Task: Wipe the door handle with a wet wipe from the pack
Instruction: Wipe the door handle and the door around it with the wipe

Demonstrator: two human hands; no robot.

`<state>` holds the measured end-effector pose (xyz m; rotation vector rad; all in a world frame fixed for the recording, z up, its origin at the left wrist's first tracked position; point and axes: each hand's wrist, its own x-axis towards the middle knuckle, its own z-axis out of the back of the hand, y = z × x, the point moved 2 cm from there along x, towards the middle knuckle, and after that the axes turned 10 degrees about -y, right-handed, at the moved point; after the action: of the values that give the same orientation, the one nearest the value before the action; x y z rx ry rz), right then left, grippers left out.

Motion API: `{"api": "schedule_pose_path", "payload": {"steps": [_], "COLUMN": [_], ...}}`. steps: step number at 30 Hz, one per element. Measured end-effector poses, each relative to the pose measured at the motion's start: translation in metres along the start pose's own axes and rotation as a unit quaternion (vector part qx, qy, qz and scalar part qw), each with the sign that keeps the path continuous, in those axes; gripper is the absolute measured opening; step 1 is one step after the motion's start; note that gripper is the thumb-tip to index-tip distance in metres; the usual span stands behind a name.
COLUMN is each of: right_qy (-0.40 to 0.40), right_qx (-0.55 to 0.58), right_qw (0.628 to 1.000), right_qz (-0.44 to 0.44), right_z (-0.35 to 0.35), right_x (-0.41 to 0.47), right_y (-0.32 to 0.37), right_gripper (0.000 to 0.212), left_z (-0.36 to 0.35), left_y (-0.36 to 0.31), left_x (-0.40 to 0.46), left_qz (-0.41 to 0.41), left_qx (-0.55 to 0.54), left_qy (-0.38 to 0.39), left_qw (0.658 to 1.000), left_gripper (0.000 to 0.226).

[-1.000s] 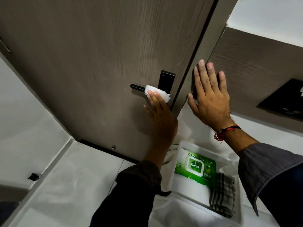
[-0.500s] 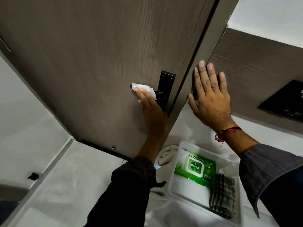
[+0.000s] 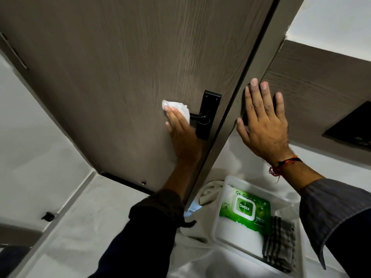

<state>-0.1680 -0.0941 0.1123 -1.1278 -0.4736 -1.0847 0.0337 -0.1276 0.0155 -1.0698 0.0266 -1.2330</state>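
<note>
A black lever door handle [image 3: 202,119] with its back plate sits on the brown wooden door [image 3: 124,67]. My left hand [image 3: 181,133] presses a white wet wipe [image 3: 177,108] over the free end of the lever, so that end is hidden. My right hand [image 3: 263,125] lies flat with fingers spread on the door frame and wall panel to the right. The green wet wipe pack [image 3: 246,210] lies in a white tray [image 3: 222,233] on the floor below.
A grey striped cloth [image 3: 280,241] lies in the tray beside the pack. White sheeting covers the floor around the tray. A black door stopper [image 3: 48,216] sits low at the left. A dark panel [image 3: 353,127] is set in the wall at the right.
My left hand has slid the wipe along the lever, from next to the back plate out to the lever's free end. My right hand has stayed on the frame.
</note>
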Motion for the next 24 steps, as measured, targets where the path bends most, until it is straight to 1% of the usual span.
{"api": "schedule_pose_path", "payload": {"steps": [4,8,11,14,18,20,22,24], "right_qy": [0.003,0.011,0.015,0.015,0.020,0.022,0.025,0.030], "right_qx": [-0.006,-0.008,-0.007,-0.011,-0.016,-0.023,-0.026,-0.025], "right_qw": [1.000,1.000,1.000,1.000,1.000,0.999,0.999,0.999], "right_qz": [0.004,0.000,0.000,0.005,0.011,0.010,0.009,0.007], "right_z": [0.000,0.001,0.001,0.002,0.001,0.002,0.002,0.003], "right_x": [0.001,0.002,0.002,0.001,0.000,0.000,0.001,0.002], "right_y": [0.001,0.003,0.002,0.001,0.000,0.000,0.000,0.002], "right_gripper": [0.080,0.080,0.081,0.082,0.081,0.081,0.081,0.081], "left_z": [0.006,0.000,-0.009,-0.016,-0.010,-0.005,0.002,0.011], "left_y": [0.006,-0.010,-0.027,-0.033,-0.019,-0.006,0.005,0.010], "left_x": [0.014,-0.010,-0.044,-0.064,-0.060,-0.048,-0.024,-0.001], "left_qz": [0.017,-0.005,-0.064,-0.119,-0.157,-0.131,-0.064,-0.031], "left_qx": [0.013,0.033,0.029,0.004,0.030,0.059,0.082,0.088], "left_qy": [0.001,0.009,0.021,0.073,0.079,0.076,0.064,0.042], "left_qw": [1.000,0.999,0.997,0.990,0.984,0.987,0.992,0.995], "left_gripper": [0.072,0.066,0.066,0.073,0.060,0.057,0.059,0.062]}}
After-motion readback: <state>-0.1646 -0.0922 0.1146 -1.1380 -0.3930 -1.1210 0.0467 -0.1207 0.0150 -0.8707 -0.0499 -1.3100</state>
